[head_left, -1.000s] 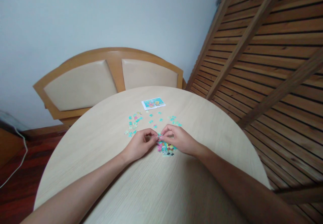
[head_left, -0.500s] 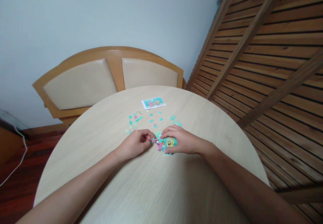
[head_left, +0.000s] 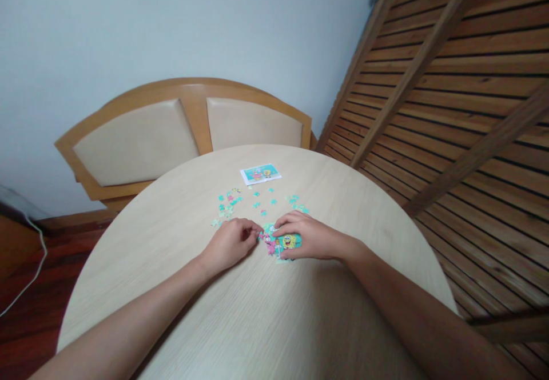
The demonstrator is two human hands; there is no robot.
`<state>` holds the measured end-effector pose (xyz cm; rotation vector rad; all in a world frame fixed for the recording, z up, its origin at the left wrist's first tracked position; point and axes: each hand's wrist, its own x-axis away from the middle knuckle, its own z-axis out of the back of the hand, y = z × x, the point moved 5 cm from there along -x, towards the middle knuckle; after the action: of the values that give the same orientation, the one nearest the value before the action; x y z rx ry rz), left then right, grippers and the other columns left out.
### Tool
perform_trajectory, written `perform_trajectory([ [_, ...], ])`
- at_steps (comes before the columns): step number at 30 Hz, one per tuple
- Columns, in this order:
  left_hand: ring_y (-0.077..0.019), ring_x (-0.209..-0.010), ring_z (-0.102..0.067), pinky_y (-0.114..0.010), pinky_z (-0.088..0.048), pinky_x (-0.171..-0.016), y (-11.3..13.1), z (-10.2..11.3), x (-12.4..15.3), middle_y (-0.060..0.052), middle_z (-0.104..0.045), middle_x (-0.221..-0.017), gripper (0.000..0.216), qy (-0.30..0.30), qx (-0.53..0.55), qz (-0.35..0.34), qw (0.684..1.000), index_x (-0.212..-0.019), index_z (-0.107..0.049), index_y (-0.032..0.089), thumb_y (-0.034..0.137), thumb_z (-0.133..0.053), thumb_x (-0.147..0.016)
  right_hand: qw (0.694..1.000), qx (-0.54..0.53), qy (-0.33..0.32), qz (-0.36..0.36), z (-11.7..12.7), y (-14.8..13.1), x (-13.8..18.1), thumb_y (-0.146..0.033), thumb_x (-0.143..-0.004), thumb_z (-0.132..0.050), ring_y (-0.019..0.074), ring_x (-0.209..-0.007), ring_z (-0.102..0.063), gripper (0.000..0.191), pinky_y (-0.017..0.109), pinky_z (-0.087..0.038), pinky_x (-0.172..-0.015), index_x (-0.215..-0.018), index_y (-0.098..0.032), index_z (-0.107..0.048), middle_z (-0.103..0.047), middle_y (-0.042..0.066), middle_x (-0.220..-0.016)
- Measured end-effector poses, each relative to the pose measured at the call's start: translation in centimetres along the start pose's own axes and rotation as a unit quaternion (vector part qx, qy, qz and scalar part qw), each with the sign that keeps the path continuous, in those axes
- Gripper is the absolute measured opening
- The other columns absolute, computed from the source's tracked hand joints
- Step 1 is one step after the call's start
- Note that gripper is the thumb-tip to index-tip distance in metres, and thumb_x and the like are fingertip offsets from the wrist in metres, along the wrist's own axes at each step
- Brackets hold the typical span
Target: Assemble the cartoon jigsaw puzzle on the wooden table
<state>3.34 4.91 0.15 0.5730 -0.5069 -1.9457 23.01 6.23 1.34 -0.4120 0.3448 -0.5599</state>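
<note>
A partly joined jigsaw puzzle (head_left: 288, 242) lies near the middle of the table, showing a yellow square cartoon figure and a pink one on turquoise. My right hand (head_left: 312, 237) reaches over its right side, steadying it between thumb at the near edge and fingers at the far edge. At the puzzle's left edge, my left hand (head_left: 234, 243) is pinched, with a small pink-and-turquoise puzzle piece (head_left: 261, 235) at the fingertips. Whether that piece is locked in I cannot tell. My right palm and fingers hide part of the puzzle.
Loose puzzle pieces (head_left: 227, 206) are scattered beyond my left hand, with more pieces (head_left: 295, 203) beyond the right. A printed picture card (head_left: 261, 174) lies farther back on the round wooden table (head_left: 240, 323). Behind stands a padded chair back (head_left: 197, 91); wooden slats (head_left: 450, 140) rise at the right.
The left fingertips have risen slightly, and the small piece by them now sits closer against the puzzle's upper left edge. My right hand stays almost still on the puzzle.
</note>
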Motion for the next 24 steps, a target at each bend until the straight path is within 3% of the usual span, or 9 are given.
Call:
perform_trajectory([
  [11, -0.0212, -0.079, -0.068, -0.034, -0.052, -0.077, 0.9, 0.03, -0.38, -0.004, -0.077, -0.087, 0.023, 0.037, -0.074, -0.032, 0.996, -0.094, -0.079, 0.023, 0.022, -0.057, -0.089, 1.0, -0.01, -0.001, -0.003, 0.03, -0.17, -0.05, -0.042, -0.078, -0.082, 0.0266, -0.117, -0.059, 0.044, 0.042, -0.041, -0.108, -0.118, -0.027, -0.075, -0.068, 0.008, -0.123],
  [24, -0.0248, -0.095, -0.066, -0.039, -0.05, -0.089, 0.76, 0.19, -0.15, -0.007, -0.073, -0.098, 0.015, 0.006, -0.07, -0.08, 0.994, -0.099, -0.074, 0.021, 0.024, -0.063, -0.089, 1.0, -0.009, 0.001, 0.0, 0.1, -0.08, 0.04, -0.044, -0.078, -0.082, 0.0268, -0.116, -0.059, 0.044, 0.042, -0.041, -0.108, -0.118, -0.027, -0.075, -0.068, 0.008, -0.122],
])
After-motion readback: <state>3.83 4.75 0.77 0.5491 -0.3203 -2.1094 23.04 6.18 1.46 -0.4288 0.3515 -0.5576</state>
